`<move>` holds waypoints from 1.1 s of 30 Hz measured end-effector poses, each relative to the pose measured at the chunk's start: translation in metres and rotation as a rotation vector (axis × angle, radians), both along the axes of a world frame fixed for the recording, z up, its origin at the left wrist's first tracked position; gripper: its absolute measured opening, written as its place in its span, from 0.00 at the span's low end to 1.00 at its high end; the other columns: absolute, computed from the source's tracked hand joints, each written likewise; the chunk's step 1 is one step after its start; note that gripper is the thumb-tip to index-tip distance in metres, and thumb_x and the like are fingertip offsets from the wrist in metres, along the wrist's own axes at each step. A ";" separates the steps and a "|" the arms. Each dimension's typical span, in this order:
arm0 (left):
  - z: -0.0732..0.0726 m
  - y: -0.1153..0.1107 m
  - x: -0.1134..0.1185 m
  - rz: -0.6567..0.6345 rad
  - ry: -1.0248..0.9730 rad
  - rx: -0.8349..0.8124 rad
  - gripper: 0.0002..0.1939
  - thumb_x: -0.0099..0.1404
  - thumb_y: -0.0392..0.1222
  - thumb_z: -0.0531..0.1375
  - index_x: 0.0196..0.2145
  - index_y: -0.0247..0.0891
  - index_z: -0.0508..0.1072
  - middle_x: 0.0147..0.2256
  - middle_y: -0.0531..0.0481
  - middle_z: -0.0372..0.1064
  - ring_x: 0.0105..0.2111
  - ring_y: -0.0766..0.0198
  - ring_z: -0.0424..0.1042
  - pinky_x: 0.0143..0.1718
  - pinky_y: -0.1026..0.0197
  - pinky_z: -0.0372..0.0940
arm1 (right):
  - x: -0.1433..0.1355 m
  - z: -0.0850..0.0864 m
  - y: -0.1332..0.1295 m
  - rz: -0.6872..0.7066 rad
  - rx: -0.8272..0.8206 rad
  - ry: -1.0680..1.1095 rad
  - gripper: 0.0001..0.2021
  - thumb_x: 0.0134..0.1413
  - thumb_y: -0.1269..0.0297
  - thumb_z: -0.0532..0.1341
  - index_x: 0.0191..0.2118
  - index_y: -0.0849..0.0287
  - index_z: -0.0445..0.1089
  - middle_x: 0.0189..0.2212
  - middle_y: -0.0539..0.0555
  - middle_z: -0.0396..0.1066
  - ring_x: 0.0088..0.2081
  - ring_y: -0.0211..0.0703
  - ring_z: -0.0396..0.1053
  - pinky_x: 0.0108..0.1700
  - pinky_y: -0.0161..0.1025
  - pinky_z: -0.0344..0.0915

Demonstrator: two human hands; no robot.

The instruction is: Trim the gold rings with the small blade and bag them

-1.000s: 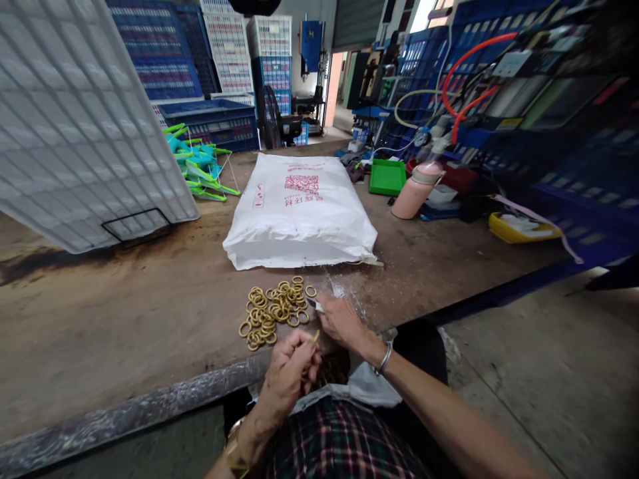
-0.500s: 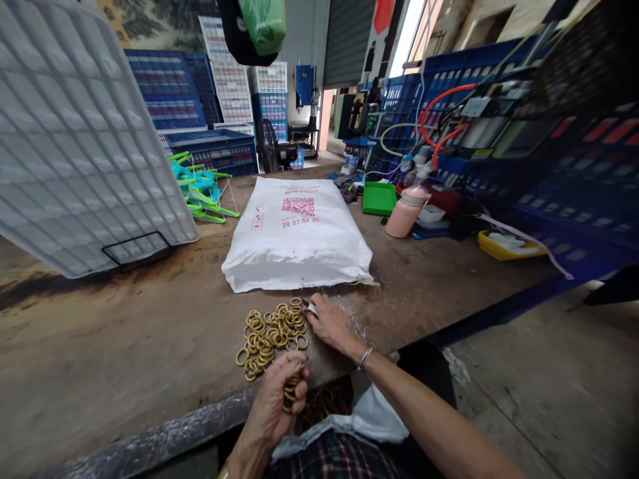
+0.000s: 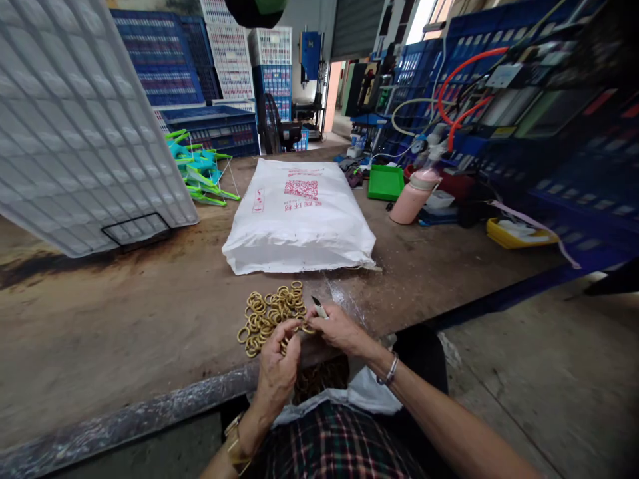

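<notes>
On the brown table lies a loose pile of brass-coloured rings (image 3: pixel 273 309). My left hand (image 3: pixel 277 366) is closed around several of these rings at the pile's near edge. Close by, my right hand (image 3: pixel 344 330) is closed on a small knife (image 3: pixel 320 308), its dark pointed blade sticking up past the fingers. One ring (image 3: pixel 308 328) sits between the fingertips of both hands; which hand bears it is hard to tell. Below the table edge, more dark rings (image 3: pixel 322 379) show in a white sack (image 3: pixel 369 389) at my lap.
A filled white sack (image 3: pixel 299 223) with red print lies beyond the pile. At left leans a large white crate (image 3: pixel 90 133), with green and turquoise plastic pieces (image 3: pixel 202 174) behind it. To the right stand a pink bottle (image 3: pixel 413 198), a green tray (image 3: pixel 385 183) and a yellow tray (image 3: pixel 519 236).
My hands have come together at the near side of the pile, a ring now between their fingertips. The left hand has risen and turned; the right has drawn back with the knife.
</notes>
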State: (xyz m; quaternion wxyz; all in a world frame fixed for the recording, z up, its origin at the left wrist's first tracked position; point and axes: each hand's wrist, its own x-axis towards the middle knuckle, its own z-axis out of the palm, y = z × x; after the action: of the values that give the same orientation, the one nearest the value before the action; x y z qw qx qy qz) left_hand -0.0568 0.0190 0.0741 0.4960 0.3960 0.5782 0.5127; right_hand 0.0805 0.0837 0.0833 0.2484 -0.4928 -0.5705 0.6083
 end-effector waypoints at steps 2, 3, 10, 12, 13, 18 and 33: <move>0.002 0.000 0.000 0.001 0.083 0.108 0.11 0.52 0.39 0.60 0.35 0.41 0.76 0.32 0.50 0.74 0.34 0.61 0.71 0.35 0.63 0.64 | -0.002 0.004 -0.006 0.013 -0.181 0.119 0.04 0.43 0.65 0.55 0.28 0.57 0.60 0.14 0.38 0.48 0.13 0.27 0.41 0.16 0.28 0.40; 0.002 0.001 0.000 -0.002 0.110 0.154 0.10 0.52 0.38 0.59 0.34 0.40 0.76 0.35 0.48 0.74 0.37 0.60 0.71 0.40 0.62 0.63 | -0.003 0.006 -0.008 0.014 -0.243 0.172 0.05 0.42 0.65 0.55 0.28 0.57 0.59 0.14 0.38 0.48 0.12 0.26 0.40 0.15 0.28 0.38; 0.002 0.000 -0.002 -0.016 0.240 0.171 0.07 0.56 0.39 0.57 0.29 0.39 0.75 0.25 0.51 0.72 0.27 0.63 0.68 0.33 0.63 0.61 | -0.007 0.008 -0.017 0.072 -0.360 0.282 0.06 0.43 0.65 0.56 0.31 0.57 0.59 0.18 0.40 0.59 0.11 0.24 0.42 0.13 0.26 0.38; 0.002 0.000 -0.003 0.010 0.285 0.189 0.06 0.56 0.39 0.57 0.28 0.39 0.75 0.25 0.52 0.71 0.26 0.63 0.67 0.32 0.64 0.61 | -0.008 0.006 -0.018 0.030 -0.302 0.234 0.07 0.46 0.61 0.55 0.31 0.58 0.60 0.18 0.41 0.60 0.11 0.24 0.43 0.12 0.26 0.39; 0.001 0.000 -0.004 0.029 0.304 0.203 0.06 0.55 0.39 0.57 0.27 0.40 0.74 0.25 0.52 0.71 0.27 0.63 0.67 0.33 0.64 0.61 | -0.008 0.005 -0.018 0.004 -0.267 0.211 0.08 0.48 0.60 0.55 0.31 0.58 0.60 0.18 0.42 0.61 0.11 0.24 0.43 0.12 0.27 0.39; 0.001 -0.001 -0.003 0.065 0.345 0.197 0.05 0.53 0.39 0.58 0.26 0.40 0.74 0.25 0.52 0.70 0.27 0.63 0.67 0.33 0.64 0.61 | -0.006 -0.001 -0.020 -0.002 -0.083 0.094 0.14 0.54 0.55 0.51 0.26 0.60 0.61 0.15 0.43 0.57 0.13 0.26 0.46 0.16 0.28 0.44; 0.009 -0.003 -0.003 -0.141 -0.361 -0.228 0.15 0.53 0.52 0.60 0.28 0.37 0.64 0.21 0.58 0.61 0.13 0.76 0.55 0.10 0.73 0.46 | -0.014 0.002 -0.019 0.001 0.301 -0.078 0.10 0.52 0.61 0.52 0.23 0.59 0.58 0.18 0.44 0.52 0.21 0.32 0.49 0.23 0.30 0.47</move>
State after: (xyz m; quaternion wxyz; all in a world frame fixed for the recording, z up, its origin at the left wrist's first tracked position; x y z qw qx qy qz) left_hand -0.0593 0.0161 0.0835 0.6679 0.2785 0.5050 0.4704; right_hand 0.0668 0.0651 0.0857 0.2965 -0.4731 -0.6647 0.4964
